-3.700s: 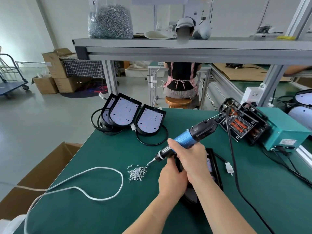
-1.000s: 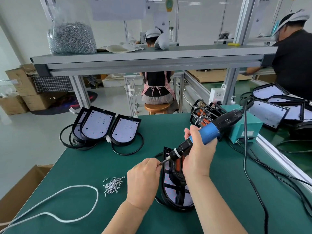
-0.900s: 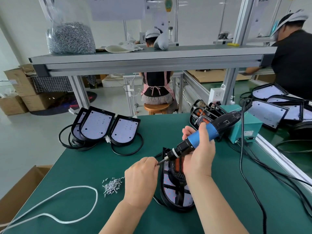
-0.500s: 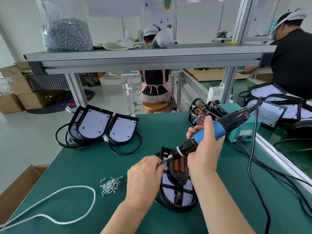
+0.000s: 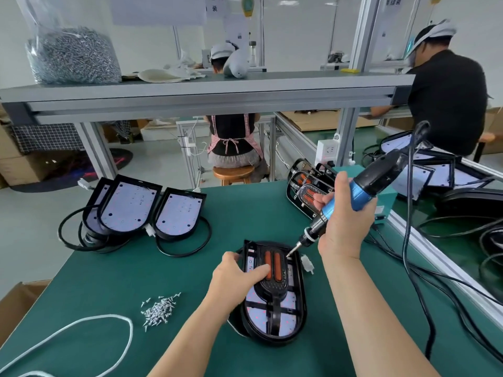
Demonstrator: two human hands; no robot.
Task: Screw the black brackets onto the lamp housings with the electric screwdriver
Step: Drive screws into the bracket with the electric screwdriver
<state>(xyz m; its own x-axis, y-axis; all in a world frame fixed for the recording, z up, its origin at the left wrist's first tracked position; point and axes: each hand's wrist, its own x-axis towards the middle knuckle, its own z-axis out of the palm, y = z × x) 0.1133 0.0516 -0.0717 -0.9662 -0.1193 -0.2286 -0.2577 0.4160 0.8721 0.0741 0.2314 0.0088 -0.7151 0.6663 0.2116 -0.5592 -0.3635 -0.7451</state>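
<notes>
A black lamp housing (image 5: 298, 319) lies flat on the green table in front of me. A black bracket (image 5: 273, 288) with two orange bars sits on top of it. My left hand (image 5: 234, 276) holds the housing's left edge, its thumb pressing on the bracket. My right hand (image 5: 343, 224) grips the blue and black electric screwdriver (image 5: 362, 191). The screwdriver's tip touches the bracket's upper right corner. Loose screws (image 5: 159, 311) lie in a small pile to the left.
Three more lamp housings (image 5: 144, 208) with coiled cables lean at the back left. Spare brackets (image 5: 307, 189) and a teal box (image 5: 385, 204) stand at the back right. A white cord (image 5: 89, 322) loops at the front left. Black cables (image 5: 424, 268) trail along the right. People work beyond.
The screwdriver tip left my left hand's fingers and came down onto the bracket's upper right corner. My left hand moved to hold the housing and press the bracket.
</notes>
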